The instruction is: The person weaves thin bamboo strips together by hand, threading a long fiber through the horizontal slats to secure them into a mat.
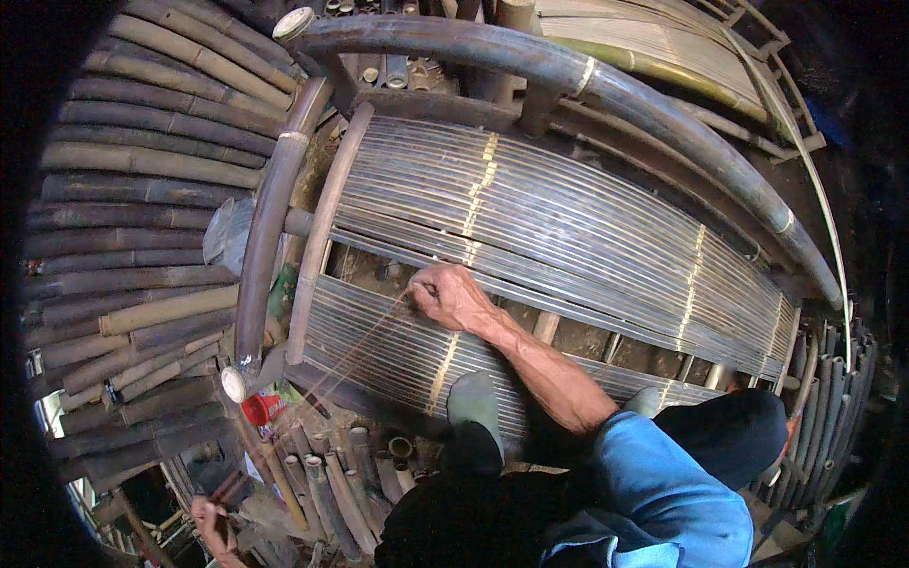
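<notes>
Twine (365, 336), thin and tan, runs taut from our right hand (453, 295) down-left to our left hand (210, 523) at the lower left edge of view. Right hand fingers are pinched shut on the twine's upper end, knuckles resting on the slat panel (568, 227) at the rim of a gap. Left hand is mostly cut off by the frame; it looks curled around something, but we can't tell how tightly or whether that's the twine end.

Panel is a bamboo bench seat of many thin dark slats laid side by side, too many to count. We see three pale lashing lines crossing it: one near our right hand, one further right, one on the near strip below the hand. A long open gap (568, 331) splits the far slat field from the near strip; cross supports show through it. That gap is the only open room beside the right hand.

Frame: one thick curved pole (587, 76) along the far edge, one curved pole (270, 218) down the left edge, ending in a pale cut end.

Our two green boots (475, 402) stand on the near strip, one just below the right forearm, the other further right and partly hidden by the knee.

Stacked bamboo poles (142, 189) wall off the left side. Short cut bamboo tubes (341, 473) crowd the floor between the bench and our left hand.
</notes>
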Tool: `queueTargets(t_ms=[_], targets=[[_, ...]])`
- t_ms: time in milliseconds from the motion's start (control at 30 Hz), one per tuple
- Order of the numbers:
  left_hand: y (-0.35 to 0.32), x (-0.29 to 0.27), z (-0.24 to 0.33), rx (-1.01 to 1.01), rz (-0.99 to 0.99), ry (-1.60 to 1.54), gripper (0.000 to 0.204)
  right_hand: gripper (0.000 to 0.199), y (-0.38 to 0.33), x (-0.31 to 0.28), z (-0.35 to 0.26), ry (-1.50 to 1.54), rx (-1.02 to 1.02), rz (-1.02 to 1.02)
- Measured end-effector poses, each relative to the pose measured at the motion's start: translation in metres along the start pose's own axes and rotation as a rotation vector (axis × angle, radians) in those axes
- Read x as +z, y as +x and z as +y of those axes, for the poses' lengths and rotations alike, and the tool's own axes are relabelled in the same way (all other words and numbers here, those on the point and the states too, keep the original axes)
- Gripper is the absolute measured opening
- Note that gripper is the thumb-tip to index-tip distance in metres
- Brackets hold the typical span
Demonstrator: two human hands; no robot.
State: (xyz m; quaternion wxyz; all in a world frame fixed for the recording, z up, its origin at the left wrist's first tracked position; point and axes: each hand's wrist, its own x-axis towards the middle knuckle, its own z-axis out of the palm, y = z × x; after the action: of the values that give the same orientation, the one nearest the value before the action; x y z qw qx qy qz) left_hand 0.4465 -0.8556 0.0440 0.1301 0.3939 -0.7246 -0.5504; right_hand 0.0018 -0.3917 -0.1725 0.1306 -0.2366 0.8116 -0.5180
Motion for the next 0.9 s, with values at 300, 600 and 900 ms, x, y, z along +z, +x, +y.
queueTargets(t_ms=[300,600,900], targets=[[0.022,0.132,0.092,0.442,0.0,0.891,0.041,0.025,0.007,-0.039,0.028,-0.065,0.169,0.227],[0.027,0.343,0.193,0.538,-0.097,0.557,0.029,0.061,0.007,-0.063,-0.078,0.039,-0.169,0.143],[0.077,0.426,0.185,0.753,-0.511,0.449,0.022,0.025,-0.01,-0.144,-0.131,0.442,-0.028,0.088]])
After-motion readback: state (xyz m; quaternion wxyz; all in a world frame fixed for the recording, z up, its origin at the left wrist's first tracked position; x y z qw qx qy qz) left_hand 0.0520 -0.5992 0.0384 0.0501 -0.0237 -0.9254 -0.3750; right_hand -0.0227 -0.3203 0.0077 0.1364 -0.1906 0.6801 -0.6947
